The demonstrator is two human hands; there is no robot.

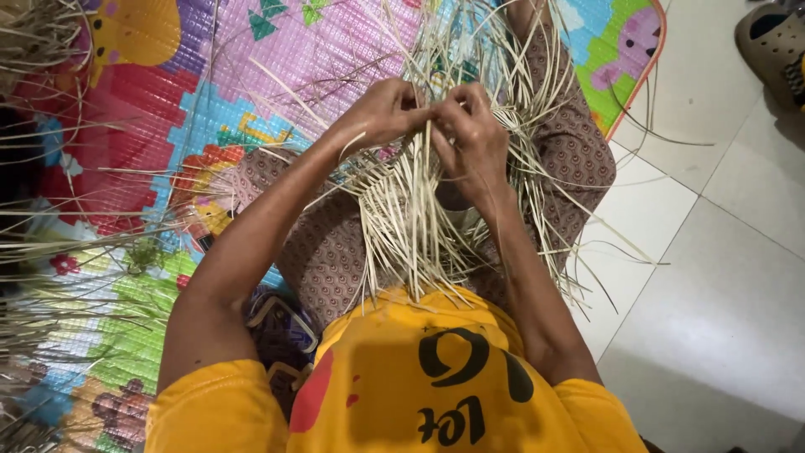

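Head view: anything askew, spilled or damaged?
Nothing looks damaged or spilled. Both hands, left hand and right hand, pinch pale straw strips over the lap. Loose strips splay across the colourful mat. A sandal sits alone on the tiled floor.

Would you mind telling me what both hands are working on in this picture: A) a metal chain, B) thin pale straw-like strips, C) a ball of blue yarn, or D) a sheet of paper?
B: the left hand and right hand meet over a bundle of thin pale strips fanned across the lap, pinching strands between the fingers above the colourful mat.
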